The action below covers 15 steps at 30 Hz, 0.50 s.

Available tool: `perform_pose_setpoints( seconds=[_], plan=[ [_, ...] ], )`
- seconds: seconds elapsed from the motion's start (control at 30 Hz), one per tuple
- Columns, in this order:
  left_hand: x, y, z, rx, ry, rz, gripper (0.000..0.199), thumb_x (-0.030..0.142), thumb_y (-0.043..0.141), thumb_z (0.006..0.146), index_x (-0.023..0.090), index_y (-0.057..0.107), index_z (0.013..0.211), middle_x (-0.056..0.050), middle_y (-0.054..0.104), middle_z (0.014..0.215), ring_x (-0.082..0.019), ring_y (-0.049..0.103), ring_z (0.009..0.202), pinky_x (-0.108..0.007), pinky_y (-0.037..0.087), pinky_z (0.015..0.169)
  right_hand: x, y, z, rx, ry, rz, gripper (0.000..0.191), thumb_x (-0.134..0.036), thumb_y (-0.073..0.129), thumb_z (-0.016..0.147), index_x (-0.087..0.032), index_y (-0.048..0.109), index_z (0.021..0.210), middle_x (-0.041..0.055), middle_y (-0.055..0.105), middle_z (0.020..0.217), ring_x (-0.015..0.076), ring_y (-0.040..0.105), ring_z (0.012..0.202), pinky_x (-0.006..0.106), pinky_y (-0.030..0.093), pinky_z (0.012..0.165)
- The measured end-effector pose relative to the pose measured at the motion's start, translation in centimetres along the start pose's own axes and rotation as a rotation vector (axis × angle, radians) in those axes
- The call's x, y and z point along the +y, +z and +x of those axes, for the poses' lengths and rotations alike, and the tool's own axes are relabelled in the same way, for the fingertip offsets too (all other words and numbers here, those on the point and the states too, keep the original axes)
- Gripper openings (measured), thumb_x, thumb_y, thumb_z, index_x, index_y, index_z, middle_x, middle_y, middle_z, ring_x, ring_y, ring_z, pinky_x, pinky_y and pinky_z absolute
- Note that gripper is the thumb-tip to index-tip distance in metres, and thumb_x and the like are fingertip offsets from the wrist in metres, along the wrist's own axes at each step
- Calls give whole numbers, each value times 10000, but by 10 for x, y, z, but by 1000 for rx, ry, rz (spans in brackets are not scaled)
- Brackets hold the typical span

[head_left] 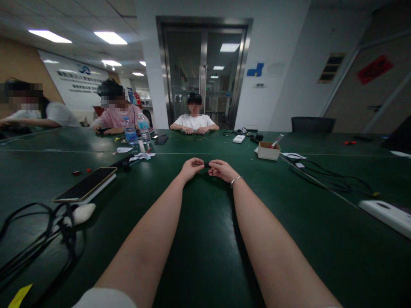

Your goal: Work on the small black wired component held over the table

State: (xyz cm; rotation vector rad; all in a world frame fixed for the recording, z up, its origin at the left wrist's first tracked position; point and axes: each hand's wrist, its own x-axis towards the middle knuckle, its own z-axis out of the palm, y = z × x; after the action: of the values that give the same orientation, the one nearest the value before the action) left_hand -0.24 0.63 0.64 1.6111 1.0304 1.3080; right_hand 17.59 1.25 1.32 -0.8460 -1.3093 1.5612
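Observation:
Both arms stretch forward over the dark green table [205, 239]. My left hand [192, 169] is closed, its thumb and fingers pinching one end of a small black object [206, 164]. From the other side my right hand [222, 170], with a silver bangle [236, 181] at the wrist, grips the same object between thumb and forefinger, the other fingers curled in. Most of the object is hidden by the fingertips, and its kind cannot be made out. The hands are close together, just above or on the tabletop.
Left of my arms lie a phone on a white block [86, 185] and black cables [66, 231]. Bottles [130, 131], papers and a small box [269, 151] stand farther off. More cables [340, 175] and a white device [385, 214] lie right. Several people [194, 122] sit around the table.

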Motion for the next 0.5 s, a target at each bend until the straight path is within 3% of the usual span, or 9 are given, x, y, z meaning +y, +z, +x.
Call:
perform_pose_setpoints(
  seconds=[0.13, 0.2, 0.33, 0.5],
  plan=[
    [0, 0, 0, -4, 2, -16, 306, 279, 734, 611, 140, 610, 854, -46, 638, 841, -125, 576, 705, -250, 454, 614, 0, 0, 0, 8, 12, -22, 129, -220, 628, 832, -131, 541, 800, 9, 618, 529, 53, 502, 378, 225, 554, 534],
    [-2, -1, 1, 3, -12, -29, 302, 280, 735, 608, 140, 616, 847, -43, 636, 827, -127, 578, 705, -257, 460, 626, 0, -1, -1, -12, 1, -2, 121, -155, 654, 796, -145, 555, 865, -8, 629, 594, 46, 518, 395, 242, 567, 572],
    [-4, -2, 3, 14, -21, -49, 288, 279, 734, 613, 138, 631, 842, -39, 634, 790, -123, 575, 688, -259, 462, 632, -1, 0, -3, -62, -52, 19, 352, -72, 681, 733, -209, 545, 1028, -60, 600, 662, 45, 560, 435, 298, 587, 672],
    [-3, -2, 2, -13, -9, -30, 301, 288, 747, 601, 133, 645, 838, -46, 643, 773, -125, 569, 683, -269, 454, 650, -1, 3, 2, 47, 7, -135, 139, -263, 575, 856, -147, 545, 926, -28, 549, 544, 62, 505, 365, 255, 563, 487]
  ],
)
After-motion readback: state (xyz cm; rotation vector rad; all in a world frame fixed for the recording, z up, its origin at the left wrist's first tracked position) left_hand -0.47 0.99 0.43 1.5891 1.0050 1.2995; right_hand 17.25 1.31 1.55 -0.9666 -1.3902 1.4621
